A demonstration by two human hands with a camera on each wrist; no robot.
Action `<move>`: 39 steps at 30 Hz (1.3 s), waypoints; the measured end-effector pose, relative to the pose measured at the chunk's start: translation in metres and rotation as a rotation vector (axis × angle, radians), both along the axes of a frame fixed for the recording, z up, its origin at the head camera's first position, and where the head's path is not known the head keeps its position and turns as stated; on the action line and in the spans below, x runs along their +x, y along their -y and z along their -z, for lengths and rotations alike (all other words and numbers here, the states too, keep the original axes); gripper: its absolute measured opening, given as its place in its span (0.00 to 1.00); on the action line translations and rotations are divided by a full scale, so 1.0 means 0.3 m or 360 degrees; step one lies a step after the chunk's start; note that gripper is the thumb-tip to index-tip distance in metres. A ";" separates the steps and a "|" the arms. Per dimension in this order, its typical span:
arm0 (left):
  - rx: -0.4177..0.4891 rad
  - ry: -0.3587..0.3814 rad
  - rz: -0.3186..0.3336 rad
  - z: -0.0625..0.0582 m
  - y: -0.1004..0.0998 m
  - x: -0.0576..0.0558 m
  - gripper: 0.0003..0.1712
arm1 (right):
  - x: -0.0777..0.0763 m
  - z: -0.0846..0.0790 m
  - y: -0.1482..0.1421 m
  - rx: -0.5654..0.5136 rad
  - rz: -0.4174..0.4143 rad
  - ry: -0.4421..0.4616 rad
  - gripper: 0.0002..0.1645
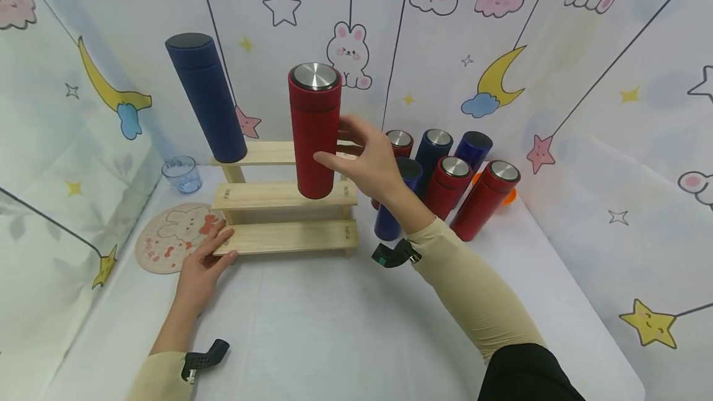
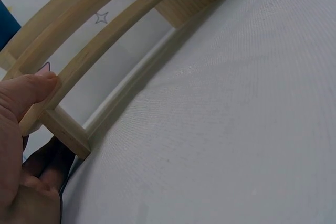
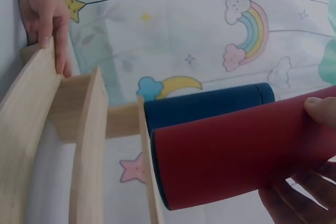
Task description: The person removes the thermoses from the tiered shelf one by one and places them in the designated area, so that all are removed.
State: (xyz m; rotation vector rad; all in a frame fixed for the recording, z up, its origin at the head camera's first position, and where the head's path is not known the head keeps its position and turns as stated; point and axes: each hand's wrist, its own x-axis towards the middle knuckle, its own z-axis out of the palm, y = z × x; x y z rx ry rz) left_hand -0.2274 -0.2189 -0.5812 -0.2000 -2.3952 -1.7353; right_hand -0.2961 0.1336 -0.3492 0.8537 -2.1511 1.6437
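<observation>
My right hand grips a red vacuum flask with a silver lid, thumb on its near side and fingers round behind. The flask is upright in front of the top tier of a three-step wooden rack. In the right wrist view its base overlaps the edge of the top shelf. A dark blue flask stands on the left end of that top shelf. My left hand holds the left end of the lowest shelf, thumb on the board and the other fingers at the rack's side.
Several red and blue flasks stand close together right of the rack, with something orange behind them. On the left are a clear blue glass and a round rabbit-print mat. Patterned curtains surround the white table.
</observation>
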 end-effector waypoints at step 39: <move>0.0115 -0.0005 0.0017 0.016 0.001 -0.019 0.30 | 0.313 0.244 -0.354 0.0110 0.0343 0.0146 0.36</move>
